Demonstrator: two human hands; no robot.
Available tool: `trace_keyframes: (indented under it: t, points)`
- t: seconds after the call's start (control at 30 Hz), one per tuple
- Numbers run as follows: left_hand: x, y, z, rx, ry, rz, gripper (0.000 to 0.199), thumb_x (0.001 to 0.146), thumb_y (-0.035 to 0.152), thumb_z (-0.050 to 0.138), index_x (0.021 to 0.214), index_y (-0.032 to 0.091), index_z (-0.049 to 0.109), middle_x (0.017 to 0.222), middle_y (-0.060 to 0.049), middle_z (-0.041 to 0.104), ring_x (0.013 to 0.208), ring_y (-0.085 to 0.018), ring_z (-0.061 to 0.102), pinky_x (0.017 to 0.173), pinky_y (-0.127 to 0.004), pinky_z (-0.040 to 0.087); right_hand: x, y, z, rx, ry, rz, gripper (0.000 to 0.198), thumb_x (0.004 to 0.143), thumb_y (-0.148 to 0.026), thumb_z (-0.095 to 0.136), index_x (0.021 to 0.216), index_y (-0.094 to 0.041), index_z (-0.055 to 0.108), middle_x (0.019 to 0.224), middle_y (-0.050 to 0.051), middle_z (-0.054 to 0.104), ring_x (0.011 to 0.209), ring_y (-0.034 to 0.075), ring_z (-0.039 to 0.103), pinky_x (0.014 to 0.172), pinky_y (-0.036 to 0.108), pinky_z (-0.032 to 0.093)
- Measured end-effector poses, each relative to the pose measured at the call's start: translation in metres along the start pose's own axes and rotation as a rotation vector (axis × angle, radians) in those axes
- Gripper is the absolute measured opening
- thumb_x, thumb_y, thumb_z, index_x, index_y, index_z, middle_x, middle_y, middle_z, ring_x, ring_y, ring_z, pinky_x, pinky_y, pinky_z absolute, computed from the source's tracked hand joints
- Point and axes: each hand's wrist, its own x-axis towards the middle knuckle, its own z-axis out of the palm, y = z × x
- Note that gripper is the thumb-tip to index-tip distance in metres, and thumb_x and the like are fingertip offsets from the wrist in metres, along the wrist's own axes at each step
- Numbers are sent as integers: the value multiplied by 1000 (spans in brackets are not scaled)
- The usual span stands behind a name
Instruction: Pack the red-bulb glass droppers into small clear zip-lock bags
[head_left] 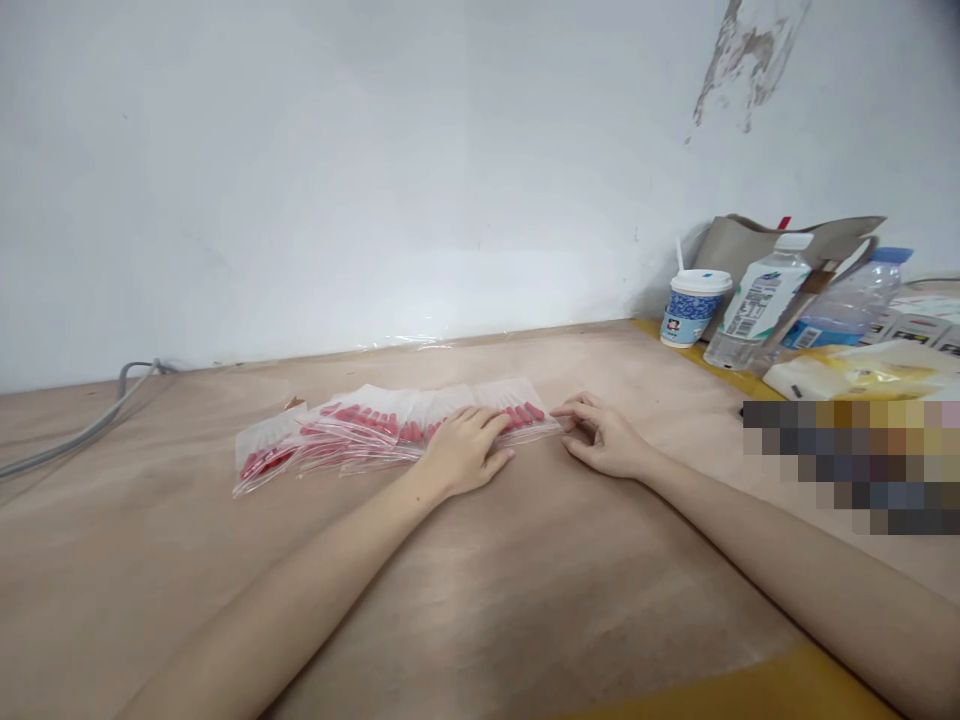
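Note:
Small clear zip bags [420, 402] with red pieces inside lie overlapped in a long row on the brown-covered table [480, 590]. What exactly the red pieces are is too small to tell. My left hand [463, 450] lies palm down over the right part of the row, fingers stretched out across the bags and thumb apart. It hides some of the red pieces. At the row's right end is my right hand [609, 440], its fingers bent and the thumb separate from them. Its fingertips are at the edge of the last bag; whether they touch it I cannot tell.
At the back right stand a lidded paper cup [694, 310] with a straw, a labelled plastic bottle [761, 305], a larger clear bottle [855, 300] and a beige bag [739, 245]. A yellow-and-white packet [870, 372] lies before them. A grey cable [90, 435] runs along the left.

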Motion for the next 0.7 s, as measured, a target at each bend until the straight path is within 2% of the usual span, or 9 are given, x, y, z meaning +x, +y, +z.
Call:
trace_keyframes:
  t: [0.07,0.17,0.33,0.5,0.6,0.7]
  points:
    - [8,4,5,-7,-2,17,26,88,30,46,109,16,53,107,-9,59,99,-22,55,85,-34,44,1,2,1,69,3,-2,38,70,-13,52,106,-21,58,98,8,52,80,15,57,72,31,50]
    - [16,5,13,-16,5,46,18,89,22,42,98,15,56,95,-8,61,87,-21,59,74,-32,48,2,5,3,69,33,18,33,72,-15,52,103,-20,59,98,8,53,79,15,59,72,31,50]
    - [13,-1,20,-44,53,79,17,90,16,39,95,16,55,96,-6,61,87,-18,60,76,-29,47,5,12,5,-177,116,-27,16,78,-22,51,86,-20,65,83,6,59,74,16,59,68,30,49]
    - [10,-1,22,-52,144,50,13,87,22,46,95,17,55,100,-7,61,95,-20,56,84,-34,43,6,10,3,-423,59,-184,21,84,-24,47,77,-19,66,80,6,63,73,16,56,68,30,42]
    - [18,7,25,-40,183,58,18,85,29,52,98,16,56,103,-7,60,100,-21,53,88,-35,40,8,5,0,-545,55,-269,23,86,-23,46,77,-18,66,77,6,64,74,16,56,71,31,38]
    - [32,16,30,-16,194,89,17,85,27,52,97,16,57,101,-7,62,97,-20,54,87,-34,40,9,1,-1,-599,46,-319,24,87,-22,43,77,-18,65,77,5,65,75,15,54,73,31,35]
